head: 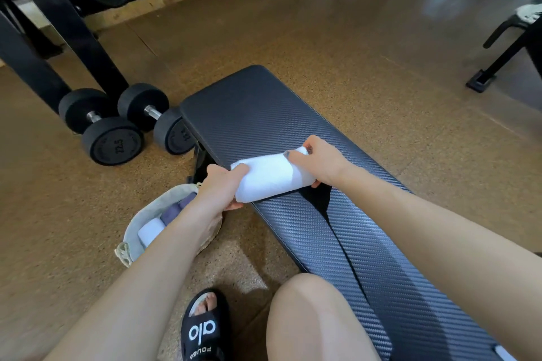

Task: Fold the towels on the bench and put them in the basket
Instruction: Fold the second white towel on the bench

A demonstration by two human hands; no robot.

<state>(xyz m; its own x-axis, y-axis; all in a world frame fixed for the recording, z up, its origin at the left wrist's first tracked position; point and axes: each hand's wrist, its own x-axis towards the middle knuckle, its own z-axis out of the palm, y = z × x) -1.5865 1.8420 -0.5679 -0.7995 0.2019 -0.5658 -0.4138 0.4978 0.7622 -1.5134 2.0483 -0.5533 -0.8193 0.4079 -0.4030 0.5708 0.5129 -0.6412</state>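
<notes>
Fingers [239,169] of both hands grasp white towel [269,174] on bench [255,114] | basket [137,223] beside | dumbbells [111,126] near

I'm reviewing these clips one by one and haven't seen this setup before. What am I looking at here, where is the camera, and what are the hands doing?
No machine here: a person wears one camera on the head, looking down at their own bare arms. They sit on a black gym bench. Both hands hold a rolled white towel lying on it: the left hand grips one end, the right hand the other. On the floor at the left stands a basket with folded towels inside. Dumbbells lie beyond.
</notes>
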